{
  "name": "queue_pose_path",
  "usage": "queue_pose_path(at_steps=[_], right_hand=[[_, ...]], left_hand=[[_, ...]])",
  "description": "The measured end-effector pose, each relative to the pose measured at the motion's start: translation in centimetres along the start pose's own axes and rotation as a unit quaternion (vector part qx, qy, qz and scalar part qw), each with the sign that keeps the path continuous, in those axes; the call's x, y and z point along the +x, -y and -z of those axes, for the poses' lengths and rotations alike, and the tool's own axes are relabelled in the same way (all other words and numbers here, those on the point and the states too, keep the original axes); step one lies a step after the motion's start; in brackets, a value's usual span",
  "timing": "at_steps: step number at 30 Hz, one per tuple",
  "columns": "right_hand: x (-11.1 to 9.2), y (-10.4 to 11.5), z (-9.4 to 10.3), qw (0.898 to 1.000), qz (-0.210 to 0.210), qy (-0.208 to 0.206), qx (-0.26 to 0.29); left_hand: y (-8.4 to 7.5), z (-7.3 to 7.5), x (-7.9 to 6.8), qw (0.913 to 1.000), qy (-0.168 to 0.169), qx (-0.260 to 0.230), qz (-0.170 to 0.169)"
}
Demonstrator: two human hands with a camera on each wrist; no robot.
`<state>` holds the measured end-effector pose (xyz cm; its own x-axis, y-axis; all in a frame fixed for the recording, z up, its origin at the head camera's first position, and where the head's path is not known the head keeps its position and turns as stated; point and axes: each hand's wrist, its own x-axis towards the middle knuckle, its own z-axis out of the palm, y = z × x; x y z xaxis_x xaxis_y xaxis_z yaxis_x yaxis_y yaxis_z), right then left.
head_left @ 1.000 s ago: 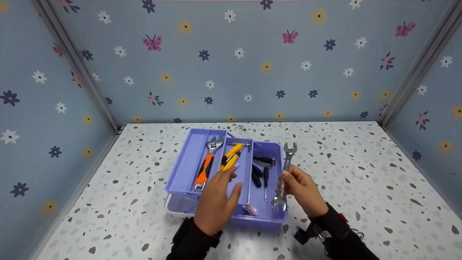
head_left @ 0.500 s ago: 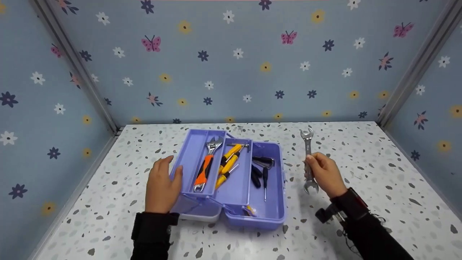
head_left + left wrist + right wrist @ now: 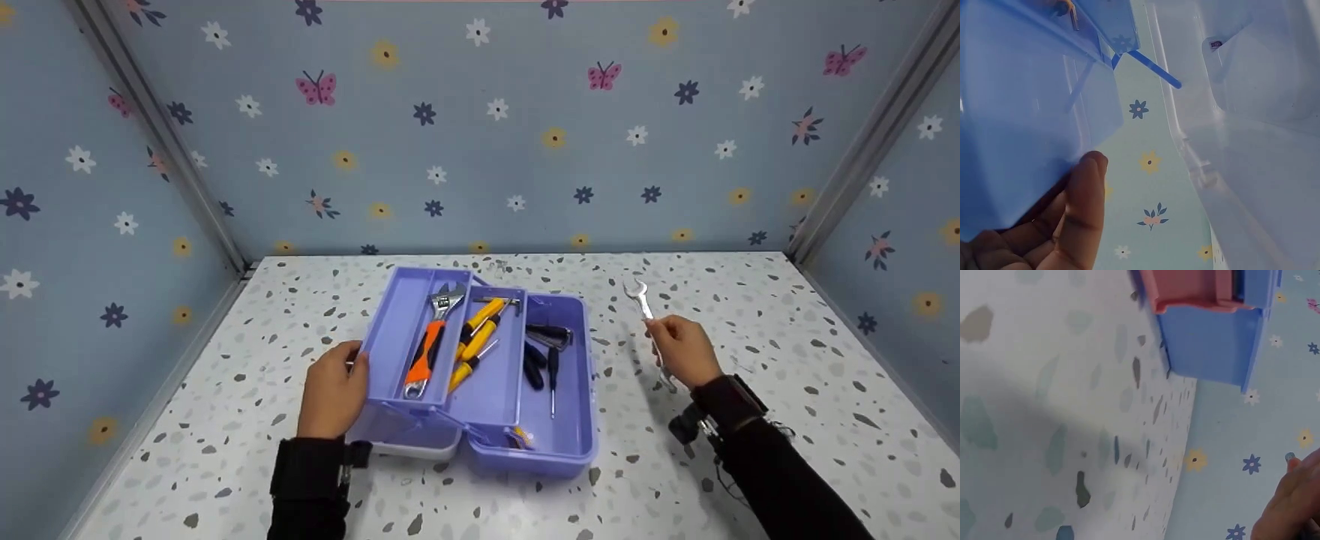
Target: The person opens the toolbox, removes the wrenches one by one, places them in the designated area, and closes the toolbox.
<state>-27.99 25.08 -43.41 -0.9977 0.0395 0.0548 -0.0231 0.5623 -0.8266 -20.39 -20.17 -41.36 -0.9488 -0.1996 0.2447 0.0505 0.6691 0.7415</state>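
A purple toolbox (image 3: 574, 469) stands unfolded in the head view, its stepped trays spread to the left. My left hand (image 3: 332, 391) pinches the outer left edge of the upper tray (image 3: 384, 337); in the left wrist view the thumb (image 3: 1085, 197) lies on one side of that wall, with fingers behind. Beyond the toolbox's right side, my right hand (image 3: 684, 351) grips a double open-ended wrench (image 3: 642, 298) near its middle, tilted above the table. In the right wrist view only part of that hand (image 3: 1292, 506) shows.
An orange-handled adjustable wrench (image 3: 429, 349) lies in the upper tray. Yellow-and-black screwdrivers (image 3: 480, 337) fill part of the middle tray; black-handled tools (image 3: 553, 367) lie in the base. The toolbox lid (image 3: 412, 448) sits low at left. Flowered walls (image 3: 480, 150) enclose the speckled table (image 3: 750, 315).
The right hand has carried the wrench rightward out from over the toolbox and turned it. The left hand has moved left from above the trays and taken hold of the upper tray's edge.
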Motion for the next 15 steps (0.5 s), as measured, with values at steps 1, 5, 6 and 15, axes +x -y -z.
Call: queue_pose_path(at_steps=[1,5,6,15], right_hand=[[0.1,-0.2,0.0,1.000,-0.004,0.003,-0.016],[0.6,-1.0,0.1,0.997,-0.014,0.014,-0.070],[0.7,-1.2,0.1,0.996,-0.015,0.016,-0.083],[1.2,-2.6,-0.1,0.988,-0.058,0.050,-0.137]], left_hand=[[0.0,0.0,0.0,1.0000,0.000,-0.001,0.001],[0.0,0.0,-0.1,1.0000,-0.002,-0.002,0.003],[0.0,0.0,-0.1,1.0000,-0.002,-0.003,0.004],[0.0,-0.1,0.0,1.0000,-0.004,0.008,0.000]])
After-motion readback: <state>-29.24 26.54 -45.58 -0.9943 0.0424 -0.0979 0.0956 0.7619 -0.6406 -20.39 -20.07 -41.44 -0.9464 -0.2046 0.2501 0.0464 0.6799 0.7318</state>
